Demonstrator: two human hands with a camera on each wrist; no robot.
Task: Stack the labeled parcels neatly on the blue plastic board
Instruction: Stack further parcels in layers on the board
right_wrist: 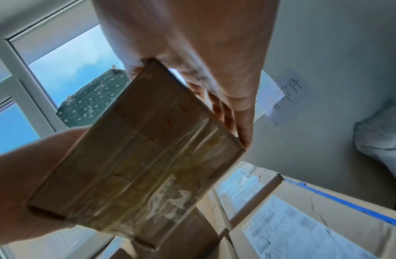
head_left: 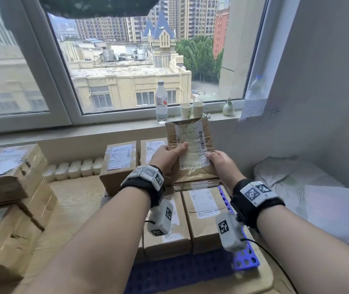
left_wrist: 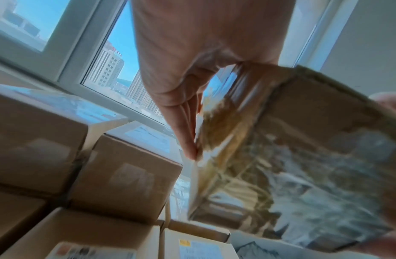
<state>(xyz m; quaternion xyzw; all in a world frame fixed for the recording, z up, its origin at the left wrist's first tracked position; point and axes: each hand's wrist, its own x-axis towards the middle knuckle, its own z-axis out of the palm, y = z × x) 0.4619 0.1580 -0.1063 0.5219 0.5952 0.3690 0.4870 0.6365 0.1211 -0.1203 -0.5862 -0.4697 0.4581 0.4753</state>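
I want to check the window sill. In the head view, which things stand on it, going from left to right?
Water bottle → two paper cups → small vase with a plant. A second bottle shows further right, but whether it is real or a reflection is unclear.

A clear water bottle [head_left: 161,102] stood on the windowsill [head_left: 114,124], with two paper cups [head_left: 192,109] just beside it and a small vase [head_left: 228,108] further right. A handwritten paper note [right_wrist: 285,95] (characters unclear) hung on the white wall [head_left: 328,81].
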